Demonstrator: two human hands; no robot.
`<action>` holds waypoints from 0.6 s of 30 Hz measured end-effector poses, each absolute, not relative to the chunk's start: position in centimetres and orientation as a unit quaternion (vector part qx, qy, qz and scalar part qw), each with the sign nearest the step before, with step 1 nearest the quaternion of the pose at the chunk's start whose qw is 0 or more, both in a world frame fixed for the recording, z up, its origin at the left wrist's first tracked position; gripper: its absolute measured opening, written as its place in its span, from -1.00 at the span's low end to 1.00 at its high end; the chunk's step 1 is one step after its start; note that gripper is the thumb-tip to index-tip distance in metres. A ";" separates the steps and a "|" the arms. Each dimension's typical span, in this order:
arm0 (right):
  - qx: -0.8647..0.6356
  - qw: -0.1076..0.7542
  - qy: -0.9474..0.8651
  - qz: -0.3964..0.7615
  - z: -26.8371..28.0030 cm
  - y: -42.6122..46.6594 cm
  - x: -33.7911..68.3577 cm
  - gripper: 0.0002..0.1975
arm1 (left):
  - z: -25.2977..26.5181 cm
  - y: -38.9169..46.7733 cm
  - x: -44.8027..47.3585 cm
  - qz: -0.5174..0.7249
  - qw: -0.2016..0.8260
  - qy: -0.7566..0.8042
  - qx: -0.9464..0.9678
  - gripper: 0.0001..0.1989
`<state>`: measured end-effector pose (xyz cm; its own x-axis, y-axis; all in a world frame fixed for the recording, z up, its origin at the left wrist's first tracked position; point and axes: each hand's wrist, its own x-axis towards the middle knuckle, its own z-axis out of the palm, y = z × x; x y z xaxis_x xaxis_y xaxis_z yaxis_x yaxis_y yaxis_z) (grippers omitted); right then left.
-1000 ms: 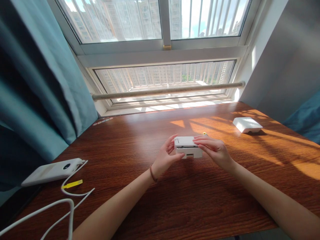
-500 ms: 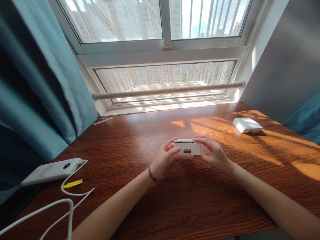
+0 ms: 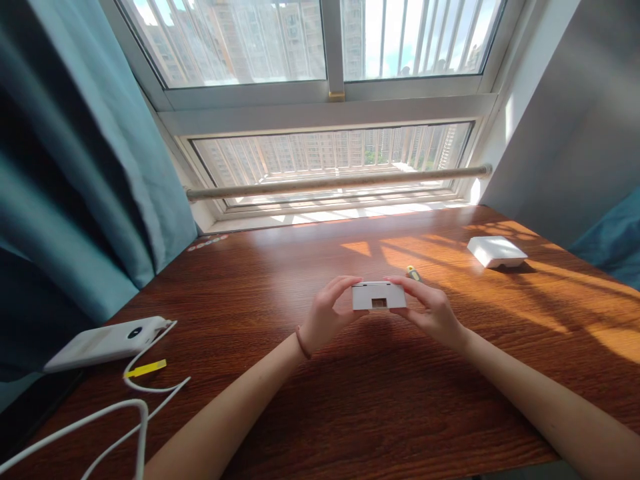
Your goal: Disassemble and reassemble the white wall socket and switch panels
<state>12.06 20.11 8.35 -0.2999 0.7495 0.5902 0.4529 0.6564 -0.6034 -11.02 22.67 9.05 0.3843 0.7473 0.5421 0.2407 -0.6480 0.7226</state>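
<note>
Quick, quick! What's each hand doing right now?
Left hand: closed on one end of the small white box.
Right hand: closed on the other end of the same box.

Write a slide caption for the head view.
Left hand and right hand grip a notched white box at a wood-grain desk beside a window.

Glossy wood-grained tabletop (image 3: 350, 400), smooth plastic-looking held white box (image 3: 379, 292), cloth curtain (image 3: 110, 173) with a faint sheen
</note>
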 end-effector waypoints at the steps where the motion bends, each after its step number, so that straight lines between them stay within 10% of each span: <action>1: -0.381 0.453 -0.789 0.164 8.4 20.1 12.0 -0.54 | 9.1 22.5 -10.9 0.464 0.275 0.312 0.783 -0.57; 18: -0.324 0.450 -0.828 0.087 8.1 19.5 11.7 -0.47 | 7.9 22.5 -10.6 0.504 0.288 0.279 0.765 -0.65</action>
